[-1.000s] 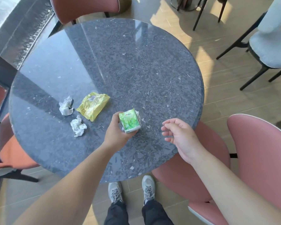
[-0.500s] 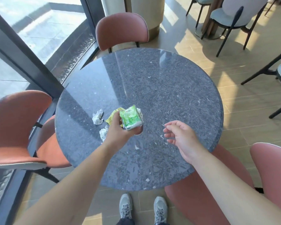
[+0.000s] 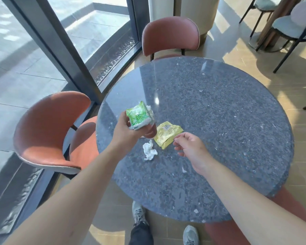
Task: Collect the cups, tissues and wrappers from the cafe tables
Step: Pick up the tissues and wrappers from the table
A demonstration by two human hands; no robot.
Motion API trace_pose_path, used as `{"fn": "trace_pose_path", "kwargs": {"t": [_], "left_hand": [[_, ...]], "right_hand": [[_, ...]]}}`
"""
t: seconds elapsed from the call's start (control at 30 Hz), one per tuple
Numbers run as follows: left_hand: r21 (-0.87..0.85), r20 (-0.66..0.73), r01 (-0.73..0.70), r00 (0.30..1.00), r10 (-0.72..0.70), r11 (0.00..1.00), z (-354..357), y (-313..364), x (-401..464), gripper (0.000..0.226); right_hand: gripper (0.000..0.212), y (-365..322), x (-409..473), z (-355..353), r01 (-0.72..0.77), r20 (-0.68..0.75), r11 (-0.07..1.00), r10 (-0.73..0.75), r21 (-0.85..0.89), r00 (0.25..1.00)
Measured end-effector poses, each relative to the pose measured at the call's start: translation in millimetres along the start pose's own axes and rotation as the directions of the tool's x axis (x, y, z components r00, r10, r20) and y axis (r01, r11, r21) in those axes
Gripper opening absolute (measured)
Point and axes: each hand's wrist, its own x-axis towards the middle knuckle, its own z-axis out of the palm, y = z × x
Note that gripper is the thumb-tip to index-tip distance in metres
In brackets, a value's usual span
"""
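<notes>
Head view, the only one we have. We stand at the near edge of the round stone table (image 3: 219, 121). Our left hand (image 3: 125, 131) is curled round a red paper cup (image 3: 151, 132) stuffed with a green wrapper (image 3: 139, 115) and what looks like a bit of white tissue at the rim; the cup is held tilted, above the table's left side. Our right hand (image 3: 191, 147) holds nothing, fingers loosely curled and partly parted, its fingertips just beside the yellow wrapper (image 3: 167, 137), not touching as far as we can tell. The yellow wrapper lies flat on the table, close by the cup. A crumpled white tissue (image 3: 149, 151) lies near it, toward us.

Step in hand, as we judge it: gathering the loose litter into the cup. The next move calls for a light pinch on the wrapper's near edge (thin foil, it will likely slide on polished stone), then the tissue.
</notes>
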Motion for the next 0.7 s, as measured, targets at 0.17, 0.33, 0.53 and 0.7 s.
{"fn": "trace_pose_path", "kwargs": {"t": [0.17,0.33,0.53,0.7], "left_hand": [[0.003,0.059,0.024,0.998,-0.024,1.000,-39,-29,45,0.056],[0.024,0.128,0.043,0.991,-0.046,0.999,-75,-55,92,0.057],[0.029,0.188,0.055,0.980,-0.059,0.998,-101,-77,132,0.056],[-0.006,0.249,0.083,0.965,-0.079,0.997,-107,-90,151,0.060]], "right_hand": [[0.006,32,49,58,-0.038,0.001,0.980,0.039,-0.197,0.999],[0.034,66,103,97,-0.007,0.072,0.776,0.068,-0.631,0.995],[0.053,92,129,126,0.124,0.182,0.451,0.088,-0.884,0.979],[0.022,100,134,140,0.098,0.121,0.367,0.040,-0.925,0.992]]}}
